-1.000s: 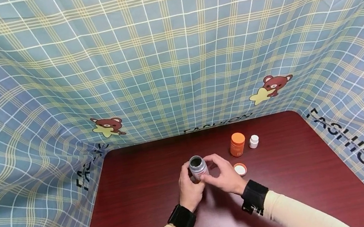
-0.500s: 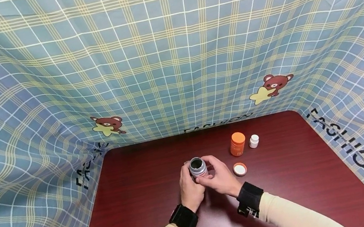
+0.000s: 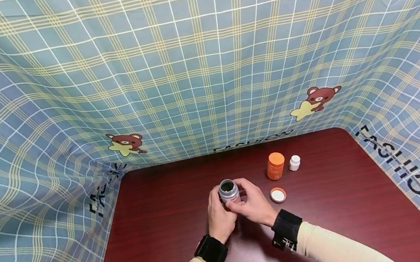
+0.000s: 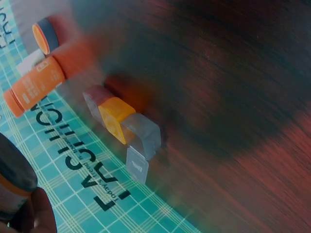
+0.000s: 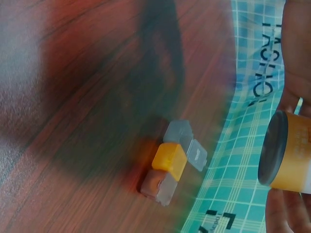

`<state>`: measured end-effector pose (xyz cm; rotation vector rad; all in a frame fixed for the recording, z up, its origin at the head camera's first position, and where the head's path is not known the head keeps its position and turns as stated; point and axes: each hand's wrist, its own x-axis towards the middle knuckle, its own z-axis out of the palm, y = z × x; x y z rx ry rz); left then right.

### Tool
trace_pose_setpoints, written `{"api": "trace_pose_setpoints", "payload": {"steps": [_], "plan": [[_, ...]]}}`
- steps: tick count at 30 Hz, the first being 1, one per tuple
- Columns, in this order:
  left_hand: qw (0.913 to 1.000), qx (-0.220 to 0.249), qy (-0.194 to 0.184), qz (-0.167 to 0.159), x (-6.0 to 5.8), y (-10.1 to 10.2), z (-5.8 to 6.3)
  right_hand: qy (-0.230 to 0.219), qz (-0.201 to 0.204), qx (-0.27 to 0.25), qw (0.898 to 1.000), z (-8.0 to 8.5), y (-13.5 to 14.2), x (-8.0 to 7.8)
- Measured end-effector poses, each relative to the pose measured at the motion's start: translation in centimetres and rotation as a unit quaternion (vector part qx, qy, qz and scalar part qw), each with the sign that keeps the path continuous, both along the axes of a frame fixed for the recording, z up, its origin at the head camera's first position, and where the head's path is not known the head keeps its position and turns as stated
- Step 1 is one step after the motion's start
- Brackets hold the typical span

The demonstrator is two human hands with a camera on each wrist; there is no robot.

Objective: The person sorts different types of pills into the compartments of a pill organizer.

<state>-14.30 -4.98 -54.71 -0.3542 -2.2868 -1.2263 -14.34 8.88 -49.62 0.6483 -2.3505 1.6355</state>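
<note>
Both hands hold an uncapped pill bottle (image 3: pixel 229 194) near the middle of the table, its open mouth facing up and dark inside. My left hand (image 3: pixel 220 220) wraps its left side. On the other side my right hand (image 3: pixel 254 205) grips it between thumb and fingers. In the right wrist view the bottle (image 5: pixel 295 155) shows a dark base and an orange-yellow body. Below it on the table is a pill organizer (image 4: pixel 116 119) with a reddish, a yellow and a clear compartment; the clear one's lid (image 4: pixel 137 164) stands open. The hands hide this organizer in the head view.
To the right of the hands an upturned cap (image 3: pixel 277 195) with an orange rim lies on the table (image 3: pixel 159 227). Behind it stand an orange bottle (image 3: pixel 276 166) and a small white bottle (image 3: pixel 294 163). A checked cloth (image 3: pixel 211 81) hangs around the table's back and sides.
The right hand has shifted slightly to the left along the bottle, its thumb now lower on the front. The bottle stays in about the same place, held by both hands.
</note>
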Motion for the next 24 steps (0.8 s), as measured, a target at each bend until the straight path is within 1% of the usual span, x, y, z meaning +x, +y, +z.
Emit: {"api": "trace_pose_setpoints", "payload": {"steps": [4, 6, 7, 10, 13, 15, 17, 21, 24], "plan": [[0.9967, -0.013, -0.067, -0.043, -0.2, -0.7, -0.2, -0.004, -0.017, 0.021, 1.0, -2.0, 0.8, -1.4], [0.9934, -0.005, -0.102, -0.052, -0.2, -1.3, -0.4, -0.012, -0.025, 0.034, 0.999, -3.0, 1.3, -2.1], [0.9923, -0.001, -0.113, -0.052, -0.3, -1.6, -0.7, -0.016, -0.027, 0.038, 0.999, -3.2, 1.6, -2.3], [0.9886, 0.014, -0.143, -0.044, -0.4, -2.4, -1.3, -0.021, -0.034, 0.051, 0.998, -3.8, 2.4, -2.9], [0.9832, 0.036, -0.176, -0.034, -0.7, -2.9, -2.2, -0.023, -0.034, 0.063, 0.997, -4.3, 3.1, -3.4], [0.9796, 0.049, -0.193, -0.026, -1.0, -3.1, -2.7, -0.02, -0.035, 0.083, 0.996, -4.4, 3.5, -3.8], [0.9776, 0.055, -0.203, -0.014, -1.3, -3.3, -3.3, -0.018, -0.03, 0.107, 0.994, -4.6, 3.7, -4.2], [0.9787, 0.032, -0.202, 0.007, -1.7, -3.6, -4.2, -0.01, -0.012, 0.147, 0.989, -4.5, 3.9, -4.7], [0.976, 0.023, -0.216, 0.014, -2.1, -3.8, -5.1, -0.011, 0.007, 0.164, 0.986, -4.3, 4.0, -4.9]]}}
